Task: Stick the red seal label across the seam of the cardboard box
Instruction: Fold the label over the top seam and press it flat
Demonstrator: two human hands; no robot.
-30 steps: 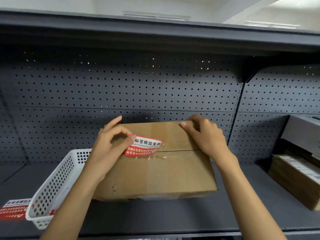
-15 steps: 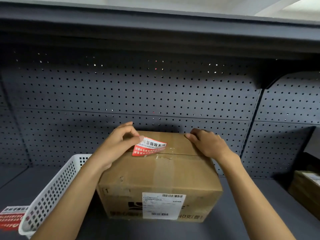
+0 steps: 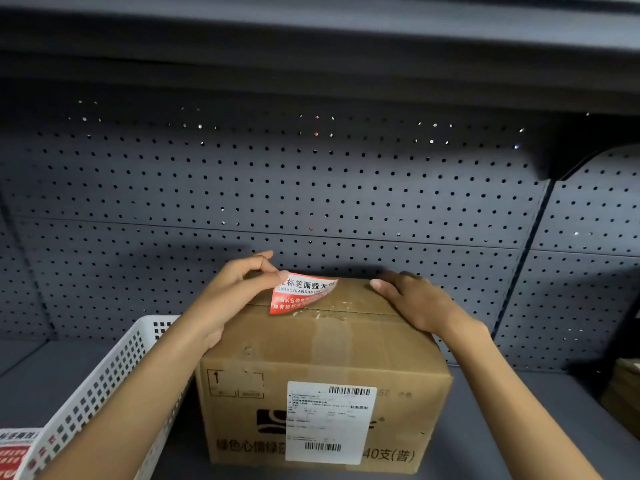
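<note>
A brown cardboard box (image 3: 322,344) stands on the grey shelf, with a white shipping label on its front face. Its top seam (image 3: 360,310) runs left to right. My left hand (image 3: 235,296) pinches the left end of a red and white seal label (image 3: 301,294), which curls just above the seam at the box's top left. I cannot tell if the label's lower edge touches the cardboard. My right hand (image 3: 415,303) lies flat on the top right of the box, fingers together, pressing it down.
A white perforated basket (image 3: 104,379) stands left of the box, touching my left forearm. More red labels (image 3: 15,455) lie at the bottom left corner. A brown carton (image 3: 623,393) sits at the far right. A dark pegboard wall (image 3: 311,188) backs the shelf.
The view has dropped and come closer, so the box's front face now shows. The label stays pinched in my left hand above the seam; my right hand stays on the box top.
</note>
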